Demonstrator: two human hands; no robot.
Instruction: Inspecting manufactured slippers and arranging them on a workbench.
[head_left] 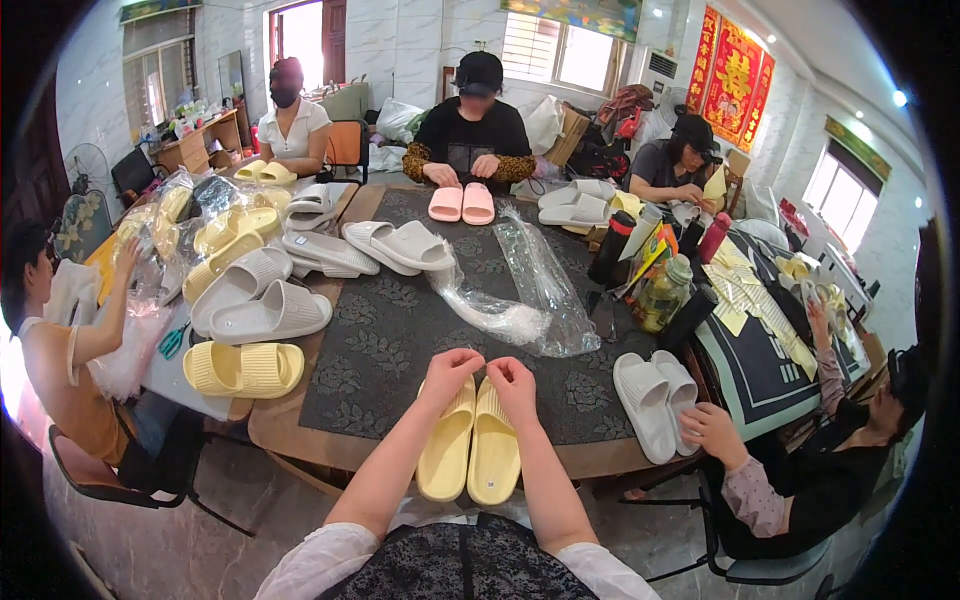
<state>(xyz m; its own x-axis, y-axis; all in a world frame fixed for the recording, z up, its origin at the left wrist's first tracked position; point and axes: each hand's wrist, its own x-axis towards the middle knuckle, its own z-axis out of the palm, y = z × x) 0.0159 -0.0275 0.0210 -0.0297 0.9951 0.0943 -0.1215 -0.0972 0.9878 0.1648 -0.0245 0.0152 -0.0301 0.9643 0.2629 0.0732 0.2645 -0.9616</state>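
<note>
A pair of pale yellow slippers lies side by side at the table's near edge, the left slipper (445, 458) against the right slipper (494, 462), heels toward me. Above their straps are both my hands, close together. My left hand (449, 380) is closed, its thumb and fingertips pinched. Likewise closed in a pinch, my right hand (513, 388) is a small gap away from it. Whatever the fingertips hold, if anything, is too small to make out. My wrists partly cover the slipper straps.
Clear plastic bags (540, 290) lie mid-table. Grey slippers (270, 312) and a yellow pair (243, 370) are piled left; white slippers (648, 405) lie right, near a co-worker's hand (714, 432). Bottles and a jar (668, 295) stand right. Across, a person handles pink slippers (462, 205). Teal scissors (172, 343) lie left.
</note>
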